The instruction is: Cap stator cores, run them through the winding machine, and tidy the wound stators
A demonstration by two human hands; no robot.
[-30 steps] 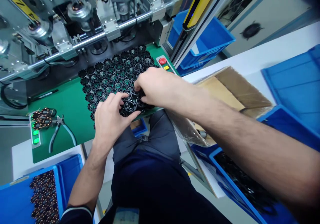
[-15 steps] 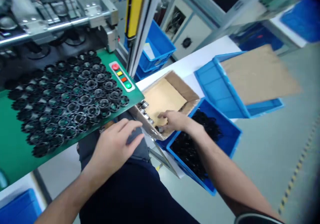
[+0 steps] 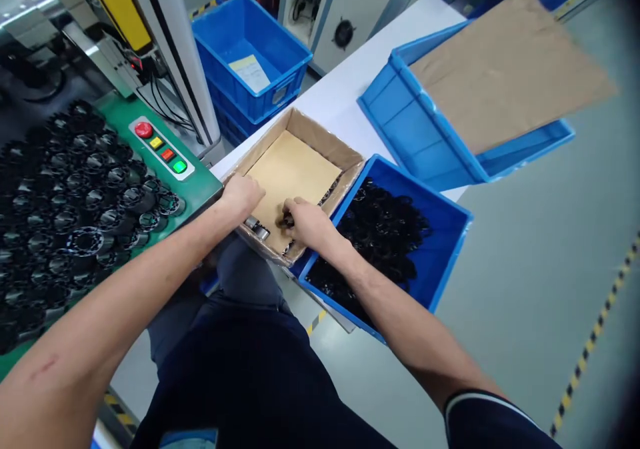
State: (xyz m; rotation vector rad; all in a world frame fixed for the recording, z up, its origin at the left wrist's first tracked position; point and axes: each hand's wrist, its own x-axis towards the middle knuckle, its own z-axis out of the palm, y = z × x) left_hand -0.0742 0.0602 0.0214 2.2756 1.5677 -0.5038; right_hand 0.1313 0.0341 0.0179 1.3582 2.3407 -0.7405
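Both hands reach into an open cardboard box point(image 3: 320, 143) lined with a brown sheet point(image 3: 286, 169). My left hand point(image 3: 243, 194) is curled over the box's near left edge, beside small metal parts point(image 3: 257, 227). My right hand point(image 3: 306, 222) is closed around a small dark part at the near edge of the sheet. Many black ring-shaped parts point(image 3: 75, 189) stand in rows on the green bench point(image 3: 200, 192) to the left.
A blue bin point(image 3: 443, 249) of black parts sits right of the box. Another blue bin point(image 3: 400, 115) under a cardboard sheet point(image 3: 505, 69) lies on the white table. A button panel point(image 3: 161, 147), a machine frame and more blue bins point(image 3: 250, 49) stand behind.
Both hands left the black parts on the green bench and swung right to the cardboard box. My view turned right with them. The left hand now rests on the box's edge.
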